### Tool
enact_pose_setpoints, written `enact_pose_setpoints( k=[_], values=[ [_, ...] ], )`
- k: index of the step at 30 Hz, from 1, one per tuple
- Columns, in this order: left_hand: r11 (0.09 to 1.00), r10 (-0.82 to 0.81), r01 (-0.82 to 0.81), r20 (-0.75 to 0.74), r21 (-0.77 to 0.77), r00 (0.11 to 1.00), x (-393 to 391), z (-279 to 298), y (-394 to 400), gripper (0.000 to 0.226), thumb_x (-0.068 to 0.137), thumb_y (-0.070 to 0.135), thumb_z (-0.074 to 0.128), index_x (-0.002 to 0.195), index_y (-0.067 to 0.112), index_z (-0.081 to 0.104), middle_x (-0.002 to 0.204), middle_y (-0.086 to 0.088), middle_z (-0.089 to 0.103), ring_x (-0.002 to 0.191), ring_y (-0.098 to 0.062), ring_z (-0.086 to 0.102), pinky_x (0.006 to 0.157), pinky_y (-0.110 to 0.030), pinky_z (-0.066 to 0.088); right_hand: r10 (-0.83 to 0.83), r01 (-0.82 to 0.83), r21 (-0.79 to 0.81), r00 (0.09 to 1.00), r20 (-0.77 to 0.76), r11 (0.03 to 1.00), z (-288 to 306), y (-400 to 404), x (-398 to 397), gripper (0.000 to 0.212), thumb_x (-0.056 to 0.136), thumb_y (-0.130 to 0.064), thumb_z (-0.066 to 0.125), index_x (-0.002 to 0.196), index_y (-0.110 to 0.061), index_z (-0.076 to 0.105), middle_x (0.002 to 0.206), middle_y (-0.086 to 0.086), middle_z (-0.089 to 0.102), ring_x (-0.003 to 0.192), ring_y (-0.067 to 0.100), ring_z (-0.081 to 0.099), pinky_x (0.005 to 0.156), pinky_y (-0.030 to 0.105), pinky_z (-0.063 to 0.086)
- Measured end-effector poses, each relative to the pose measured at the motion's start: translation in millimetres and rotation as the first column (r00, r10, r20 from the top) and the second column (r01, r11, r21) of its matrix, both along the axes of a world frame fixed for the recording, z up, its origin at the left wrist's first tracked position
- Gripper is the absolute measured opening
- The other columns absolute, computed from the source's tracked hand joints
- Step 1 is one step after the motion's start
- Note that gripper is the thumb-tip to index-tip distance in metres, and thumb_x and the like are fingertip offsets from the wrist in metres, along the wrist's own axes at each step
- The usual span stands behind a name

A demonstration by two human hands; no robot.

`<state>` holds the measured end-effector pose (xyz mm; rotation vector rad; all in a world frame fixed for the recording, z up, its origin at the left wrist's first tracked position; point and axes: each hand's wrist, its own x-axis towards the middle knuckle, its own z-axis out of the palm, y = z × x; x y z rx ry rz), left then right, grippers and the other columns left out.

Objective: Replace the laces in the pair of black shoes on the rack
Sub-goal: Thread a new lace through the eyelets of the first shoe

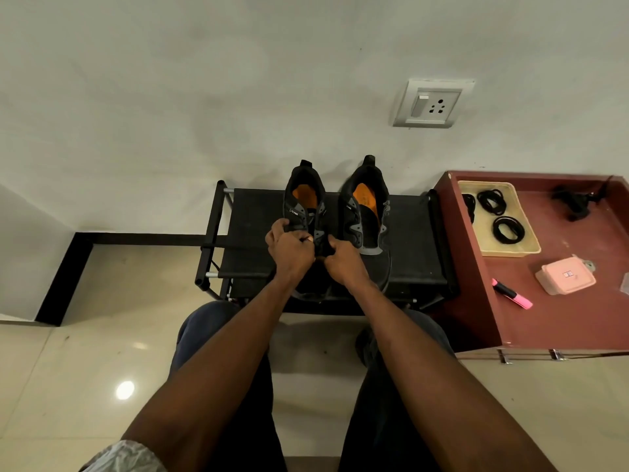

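Note:
Two black shoes with orange insoles stand on a black rack (253,212), heels toward the wall. My left hand (289,248) grips the left shoe (304,202) at its lace area, fingers curled over its left side. My right hand (342,260) pinches a black lace at the same shoe's tongue, just right of my left hand. The right shoe (367,206) stands untouched, its tongue folded open. The front of the left shoe is hidden under my hands.
A dark red cabinet top (561,311) stands right of the rack. On it are a beige tray (510,250) with coiled black laces (509,229), a pink box (565,274), a pink highlighter (512,294) and a black object (575,201). A wall socket (430,103) is above.

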<state>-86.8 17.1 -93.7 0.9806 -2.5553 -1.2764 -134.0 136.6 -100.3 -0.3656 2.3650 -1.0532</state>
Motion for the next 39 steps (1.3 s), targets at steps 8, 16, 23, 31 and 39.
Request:
enact_pose_setpoints(
  k=[8, 16, 23, 31, 39],
  values=[
    [0.936, 0.157, -0.176, 0.087, 0.305, 0.984, -7, 17, -1, 0.012, 0.092, 0.010, 0.058, 0.104, 0.010, 0.058, 0.141, 0.009, 0.022, 0.110, -0.017, 0.041, 0.065, -0.027, 0.060, 0.021, -0.021, -0.021, 1.000, -0.010, 1.000, 5, 1, 1, 0.045, 0.089, -0.013, 0.070, 0.132, -0.008, 0.059, 0.118, 0.014, 0.068, 0.108, 0.028, 0.064, 0.081, 0.028, 0.050],
    [0.950, 0.090, -0.129, 0.145, 0.286, 0.985, -7, 25, 4, 0.024, 0.089, 0.012, 0.057, 0.102, 0.026, 0.042, 0.151, -0.001, 0.019, 0.131, -0.031, 0.030, 0.106, -0.044, 0.045, 0.031, -0.030, 0.018, 0.999, -0.031, 0.999, 6, 1, 2, 0.041, 0.090, -0.007, 0.061, 0.130, -0.012, 0.061, 0.119, 0.014, 0.069, 0.111, 0.032, 0.064, 0.091, 0.039, 0.056],
    [0.775, 0.218, -0.240, 0.109, 0.585, 0.970, -5, 11, -13, 0.076, 0.083, 0.011, 0.073, 0.144, 0.032, 0.034, 0.134, -0.009, 0.033, 0.101, -0.029, 0.062, 0.069, -0.040, 0.064, 0.053, -0.053, 0.008, 0.998, -0.033, 0.999, 5, -2, 3, 0.053, 0.082, -0.029, 0.077, 0.130, -0.017, 0.060, 0.117, 0.009, 0.070, 0.109, 0.027, 0.065, 0.090, 0.039, 0.056],
    [0.949, -0.001, -0.030, 0.099, 0.313, 0.995, 0, 7, -2, 0.031, 0.094, 0.026, 0.066, 0.124, 0.018, 0.066, 0.164, 0.000, 0.009, 0.145, -0.032, 0.017, 0.119, -0.050, 0.027, 0.040, -0.039, 0.021, 0.999, -0.037, 0.999, 6, 1, 1, 0.043, 0.090, -0.010, 0.064, 0.132, -0.011, 0.059, 0.123, 0.015, 0.066, 0.117, 0.034, 0.061, 0.096, 0.039, 0.052],
    [0.869, -0.493, 0.458, 0.252, 0.187, 0.833, 21, 33, -32, 0.088, 0.089, 0.032, 0.073, 0.157, 0.040, 0.018, 0.166, -0.007, -0.017, 0.153, -0.036, -0.005, 0.123, -0.046, 0.012, 0.055, -0.054, -0.012, 0.996, 0.075, 0.998, 14, 6, 0, 0.055, 0.092, -0.016, 0.066, 0.145, -0.016, 0.051, 0.129, 0.007, 0.064, 0.120, 0.026, 0.060, 0.097, 0.036, 0.052]
  ],
)
